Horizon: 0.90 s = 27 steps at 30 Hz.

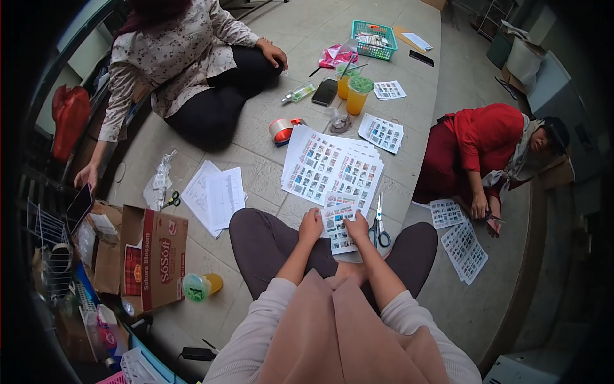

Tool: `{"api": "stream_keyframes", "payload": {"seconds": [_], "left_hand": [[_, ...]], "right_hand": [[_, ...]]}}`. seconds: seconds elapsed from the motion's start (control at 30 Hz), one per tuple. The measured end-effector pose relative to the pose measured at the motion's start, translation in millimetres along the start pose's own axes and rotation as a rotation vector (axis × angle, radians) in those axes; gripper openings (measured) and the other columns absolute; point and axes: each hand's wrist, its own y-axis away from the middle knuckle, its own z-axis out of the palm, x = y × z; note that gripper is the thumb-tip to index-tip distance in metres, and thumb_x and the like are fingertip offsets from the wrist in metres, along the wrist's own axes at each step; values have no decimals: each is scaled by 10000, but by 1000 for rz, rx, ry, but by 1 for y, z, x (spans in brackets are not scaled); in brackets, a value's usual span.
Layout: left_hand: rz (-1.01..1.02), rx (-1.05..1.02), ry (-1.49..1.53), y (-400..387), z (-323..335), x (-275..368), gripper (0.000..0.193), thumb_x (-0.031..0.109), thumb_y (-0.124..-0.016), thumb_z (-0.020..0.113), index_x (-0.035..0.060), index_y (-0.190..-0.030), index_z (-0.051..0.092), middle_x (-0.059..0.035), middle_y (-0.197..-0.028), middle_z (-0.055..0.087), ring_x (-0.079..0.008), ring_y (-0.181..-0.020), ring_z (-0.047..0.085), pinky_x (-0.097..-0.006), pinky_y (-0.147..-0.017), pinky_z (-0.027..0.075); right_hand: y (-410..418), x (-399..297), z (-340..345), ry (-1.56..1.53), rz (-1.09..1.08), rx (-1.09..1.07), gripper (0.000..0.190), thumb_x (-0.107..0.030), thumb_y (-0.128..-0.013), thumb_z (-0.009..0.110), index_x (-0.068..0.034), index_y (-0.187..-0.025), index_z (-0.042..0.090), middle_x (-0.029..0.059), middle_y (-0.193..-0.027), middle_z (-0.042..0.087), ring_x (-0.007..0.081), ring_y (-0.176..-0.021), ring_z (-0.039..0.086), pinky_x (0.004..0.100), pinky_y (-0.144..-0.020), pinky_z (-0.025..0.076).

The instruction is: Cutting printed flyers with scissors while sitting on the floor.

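Between my hands is a small stack of printed paper sheets with rows of little pictures, above my crossed legs. My left hand grips its left edge with curled fingers; my right hand pinches the right edge, thumb on top. Just past them, larger printed sheets lie spread in a pile on the tiled floor. A pair of scissors with dark handles rests to the right of my right hand, beside my knee. A cut stack of printed sheets lies beyond the pile.
Tape roll, phone and drink cups stand or lie ahead. Text-covered papers, a cardboard box and another cup are at left. One person sits front left; another holds scissors at right.
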Motion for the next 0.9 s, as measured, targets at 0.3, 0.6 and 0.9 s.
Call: {"api": "stream_keyframes", "payload": {"seconds": [0.3,0.6,0.9], "left_hand": [[71,-167,624,2,7,-8,289,49,-753,370,26,-1040,348,-54,-763,508,-92,-567,468,-216,-498,394],[145,201,604,5,-14,3,399,-55,-687,343,34,-1076,351,-122,-898,480,-197,-835,488,-277,-723,392],[-205,-168,1059,7,-15,20,327,47,-768,402,24,-1091,356,-83,-904,501,-125,-753,494,-234,-694,388]], "right_hand": [[24,-23,-9,-106,-122,18,355,-94,-693,419,-37,-1030,320,221,-825,535,371,-757,522,425,-637,410],[73,-76,-22,651,-684,428,234,-109,-706,429,-109,-938,460,82,-692,509,215,-642,503,349,-538,387],[60,-40,-23,148,-215,-122,321,-101,-708,424,-46,-1002,307,232,-793,531,376,-737,522,440,-643,403]]}}
